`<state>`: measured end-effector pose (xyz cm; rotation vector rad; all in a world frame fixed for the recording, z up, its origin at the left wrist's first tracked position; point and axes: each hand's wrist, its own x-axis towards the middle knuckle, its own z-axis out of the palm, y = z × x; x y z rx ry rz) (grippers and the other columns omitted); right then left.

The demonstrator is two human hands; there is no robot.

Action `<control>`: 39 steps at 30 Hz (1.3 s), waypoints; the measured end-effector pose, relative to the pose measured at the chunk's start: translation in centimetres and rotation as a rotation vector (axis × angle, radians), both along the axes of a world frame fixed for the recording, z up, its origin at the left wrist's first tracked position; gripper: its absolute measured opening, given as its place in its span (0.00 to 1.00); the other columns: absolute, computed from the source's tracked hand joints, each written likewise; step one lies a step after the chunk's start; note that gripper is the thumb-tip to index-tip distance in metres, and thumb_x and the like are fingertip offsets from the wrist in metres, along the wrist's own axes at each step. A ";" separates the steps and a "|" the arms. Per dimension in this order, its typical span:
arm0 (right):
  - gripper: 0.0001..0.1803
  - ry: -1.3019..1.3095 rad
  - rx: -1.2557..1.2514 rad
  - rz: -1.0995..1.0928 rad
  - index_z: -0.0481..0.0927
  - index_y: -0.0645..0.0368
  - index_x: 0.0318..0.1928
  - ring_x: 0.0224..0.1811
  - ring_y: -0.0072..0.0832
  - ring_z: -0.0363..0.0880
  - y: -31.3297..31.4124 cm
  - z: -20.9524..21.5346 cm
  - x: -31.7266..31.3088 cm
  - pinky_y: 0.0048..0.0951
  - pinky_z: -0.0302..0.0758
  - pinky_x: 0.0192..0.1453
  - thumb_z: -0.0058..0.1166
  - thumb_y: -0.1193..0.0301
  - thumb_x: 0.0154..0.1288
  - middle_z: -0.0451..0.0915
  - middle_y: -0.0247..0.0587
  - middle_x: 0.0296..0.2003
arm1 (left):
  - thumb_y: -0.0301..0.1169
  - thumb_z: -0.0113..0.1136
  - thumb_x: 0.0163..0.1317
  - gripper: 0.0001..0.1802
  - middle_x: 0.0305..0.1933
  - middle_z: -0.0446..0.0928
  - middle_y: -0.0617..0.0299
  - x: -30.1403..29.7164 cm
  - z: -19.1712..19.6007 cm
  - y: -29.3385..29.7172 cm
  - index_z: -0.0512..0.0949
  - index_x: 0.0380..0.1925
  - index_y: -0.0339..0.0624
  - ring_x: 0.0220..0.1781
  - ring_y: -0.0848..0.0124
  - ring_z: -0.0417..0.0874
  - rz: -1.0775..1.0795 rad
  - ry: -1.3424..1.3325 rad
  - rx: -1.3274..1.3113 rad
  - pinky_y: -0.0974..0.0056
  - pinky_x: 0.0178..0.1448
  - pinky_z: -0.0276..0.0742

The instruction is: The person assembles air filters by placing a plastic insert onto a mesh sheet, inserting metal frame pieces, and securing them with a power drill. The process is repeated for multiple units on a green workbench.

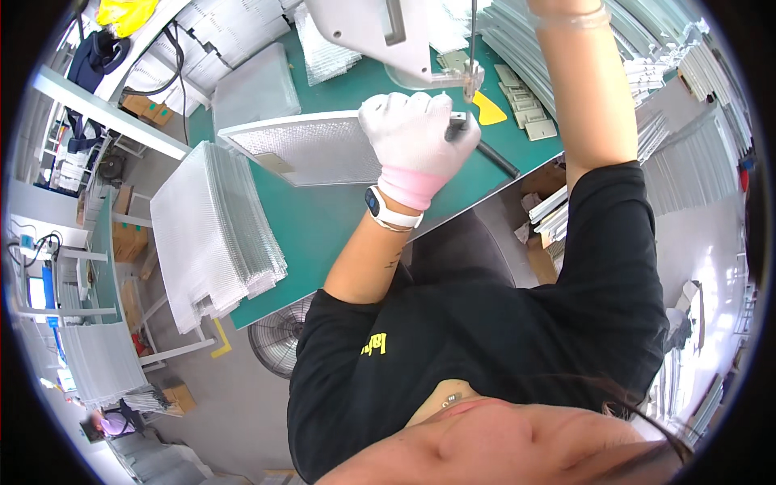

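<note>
My left hand (416,137), in a white glove with a pink cuff, is closed at the right end of a thin framed mesh panel (323,153). The panel stands tilted on the green table (279,214), a small tan label on its face. Beside my thumb a dark rod (499,160) slants toward the table's front edge; its upper end is hidden by the hand. My right arm (594,97) reaches up past the top edge, so that hand is out of sight. Just beyond my left hand is the grey-white head of a bench machine (376,32), with a thin vertical rod.
Mesh sheets (206,218) are stacked at the table's left edge, with another pile (259,89) behind. Beige plates (525,109) and a yellow piece (488,109) lie right of the machine. Long metal strips (517,52) fill the far right. A floor fan (279,339) stands below the table.
</note>
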<state>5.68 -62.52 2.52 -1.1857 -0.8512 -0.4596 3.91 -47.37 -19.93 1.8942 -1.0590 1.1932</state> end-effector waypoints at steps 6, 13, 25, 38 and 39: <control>0.11 0.095 0.079 -0.086 0.78 0.46 0.50 0.25 0.17 0.77 0.4 -2.1 -0.4 0.18 0.70 0.22 0.56 0.59 0.74 0.79 0.27 0.29 | 0.36 0.66 0.45 0.08 0.24 0.76 0.69 -0.2 0.2 -0.3 0.83 0.28 0.58 0.28 0.63 0.76 -0.006 -0.003 0.008 0.55 0.41 0.64; 0.11 0.194 0.116 -0.201 0.78 0.47 0.47 0.24 0.17 0.79 2.6 -2.0 -1.1 0.21 0.72 0.21 0.58 0.56 0.73 0.81 0.27 0.31 | 0.36 0.65 0.47 0.06 0.22 0.74 0.71 0.0 0.2 0.5 0.83 0.28 0.60 0.24 0.63 0.74 -0.020 0.123 0.124 0.55 0.39 0.62; 0.19 0.229 0.109 0.396 0.75 0.63 0.56 0.19 0.15 0.63 4.3 -5.9 -1.1 0.17 0.57 0.21 0.50 0.62 0.76 0.72 0.31 0.24 | 0.29 0.70 0.47 0.05 0.22 0.77 0.67 -0.1 -0.4 0.0 0.80 0.23 0.49 0.24 0.66 0.74 -0.302 0.024 -0.076 0.62 0.33 0.66; 0.24 0.122 0.064 0.594 0.68 0.67 0.61 0.15 0.12 0.58 4.9 -7.3 -1.5 0.15 0.54 0.18 0.54 0.65 0.72 0.67 0.30 0.23 | 0.33 0.70 0.50 0.06 0.20 0.73 0.66 -1.0 0.2 1.1 0.81 0.25 0.48 0.21 0.65 0.72 -0.234 0.183 0.065 0.59 0.31 0.65; 0.25 0.111 0.059 0.612 0.68 0.66 0.61 0.16 0.12 0.58 4.8 -7.2 -1.6 0.15 0.54 0.18 0.55 0.64 0.71 0.67 0.30 0.23 | 0.33 0.70 0.50 0.06 0.20 0.73 0.66 -1.1 0.3 1.1 0.81 0.25 0.48 0.21 0.65 0.73 -0.247 0.185 0.060 0.59 0.31 0.66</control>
